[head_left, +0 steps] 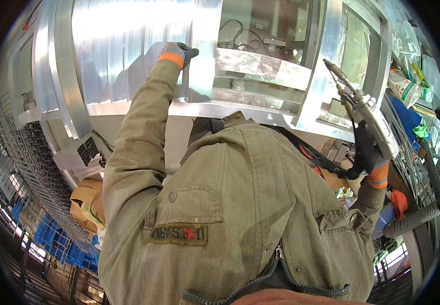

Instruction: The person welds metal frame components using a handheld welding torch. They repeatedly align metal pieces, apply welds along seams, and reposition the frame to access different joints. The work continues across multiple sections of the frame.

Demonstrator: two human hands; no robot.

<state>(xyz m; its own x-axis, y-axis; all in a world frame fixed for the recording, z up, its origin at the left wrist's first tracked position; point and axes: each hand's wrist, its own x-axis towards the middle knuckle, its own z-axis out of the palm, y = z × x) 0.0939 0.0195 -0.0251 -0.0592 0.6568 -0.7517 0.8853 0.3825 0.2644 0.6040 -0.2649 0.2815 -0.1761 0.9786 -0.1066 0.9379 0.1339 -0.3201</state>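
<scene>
Ahead of me lies a frame of shiny metal profiles, with ribbed silver panels on its left. My left hand, in a dark glove with an orange cuff, is closed at the edge of a wide upright profile; its fingers are partly hidden. At the right, my right hand, gloved alike, is wrapped round the grip of a silver pistol-shaped power tool. The tool's long narrow nose points up and left, near the frame's right upright. A brass-coloured fitting shows beside the nose.
Through the frame's openings a black cable shows below. Wire mesh racks and a cardboard box stand at the left. On the right are long metal rods, a grey ribbed hose and plastic bags.
</scene>
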